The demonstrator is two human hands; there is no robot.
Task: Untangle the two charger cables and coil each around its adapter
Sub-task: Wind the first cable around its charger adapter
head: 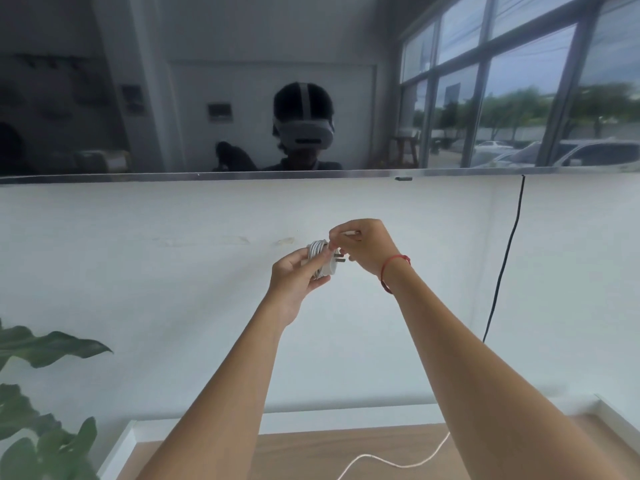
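I hold a white charger adapter (329, 263) up in front of the white wall, its metal prongs pointing right. A white cable (317, 249) is wound in several turns around it. My left hand (294, 275) grips the wrapped adapter from below and the left. My right hand (367, 245), with a red string on the wrist, pinches the cable's end just above the adapter. A second white cable (398, 462) lies loose on the wooden surface (311, 452) below my arms; its adapter is out of sight.
A dark glossy screen (242, 98) on the wall mirrors a person and windows. A black cord (505, 265) hangs down the wall at right. Green plant leaves (45, 393) fill the lower left corner. A white ledge (117, 448) borders the wooden surface.
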